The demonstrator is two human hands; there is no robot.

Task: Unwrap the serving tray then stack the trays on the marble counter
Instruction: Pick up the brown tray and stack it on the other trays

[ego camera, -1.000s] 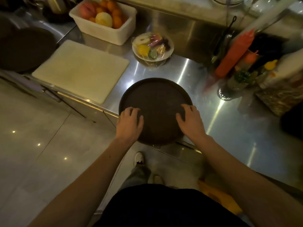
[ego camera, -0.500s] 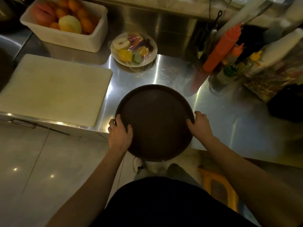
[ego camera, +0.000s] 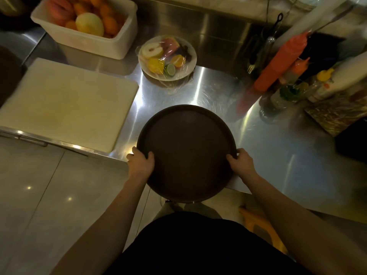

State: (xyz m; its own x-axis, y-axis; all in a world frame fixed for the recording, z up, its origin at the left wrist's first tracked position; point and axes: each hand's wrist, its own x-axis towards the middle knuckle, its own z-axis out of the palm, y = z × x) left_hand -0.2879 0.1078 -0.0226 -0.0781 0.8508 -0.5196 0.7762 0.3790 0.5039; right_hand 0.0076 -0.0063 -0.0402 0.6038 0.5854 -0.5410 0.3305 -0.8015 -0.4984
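A round dark brown serving tray [ego camera: 186, 151] lies at the front edge of the steel counter [ego camera: 288, 155], its near part overhanging the edge. My left hand [ego camera: 141, 161] grips its left rim, thumb on top. My right hand [ego camera: 240, 161] grips the right rim the same way. I cannot tell whether any wrap covers the tray; its surface looks bare and dull. A dark round shape [ego camera: 8, 76] at the far left edge may be another tray, mostly out of frame.
A white cutting board [ego camera: 63, 104] lies left of the tray. Behind it stand a white tub of fruit [ego camera: 85, 26] and a film-wrapped plate of cut fruit [ego camera: 167, 57]. Sauce bottles [ego camera: 282, 62] and jars crowd the back right. A yellow stool [ego camera: 258, 221] stands below the counter.
Both hands slid from the tray's top surface out to its left and right rims and took hold. The view shifted left and closer to the counter.
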